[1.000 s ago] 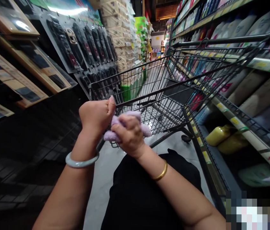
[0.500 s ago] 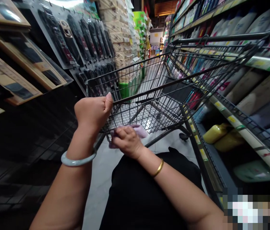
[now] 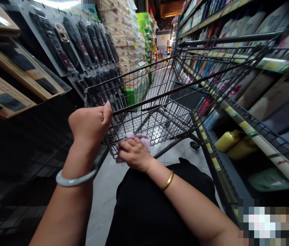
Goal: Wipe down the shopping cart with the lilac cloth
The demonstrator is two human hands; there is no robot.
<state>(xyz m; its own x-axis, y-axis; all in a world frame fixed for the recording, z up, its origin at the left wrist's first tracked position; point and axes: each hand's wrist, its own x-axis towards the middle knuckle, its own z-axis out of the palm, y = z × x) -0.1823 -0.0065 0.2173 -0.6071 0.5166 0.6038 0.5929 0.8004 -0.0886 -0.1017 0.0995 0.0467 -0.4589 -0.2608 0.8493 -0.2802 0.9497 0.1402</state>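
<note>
A black wire shopping cart [image 3: 157, 99] stands sideways across the aisle in front of me. My left hand [image 3: 90, 123], with a pale bangle on its wrist, is closed around the cart's top rim at the near left corner. Lower down, my right hand [image 3: 135, 153], wearing a gold bangle, grips a pale purple cloth [image 3: 144, 140]. The cloth is pressed against the lower wires of the basket's near side. Through the mesh, the part of the basket in sight shows bare wires and the floor below.
Shelves of bottles [image 3: 227, 140] line the right side, close to the cart. Packaged belts [image 3: 72, 41] hang at the left beside framed boxes [image 3: 26, 68]. Stacked cartons [image 3: 123, 41] stand farther along the aisle. A cart wheel [image 3: 195, 146] rests on the tiled floor.
The cart and my left hand have shifted slightly left in view, along with the surroundings. My right hand stays on the cloth, which now looks more bunched under the fingers.
</note>
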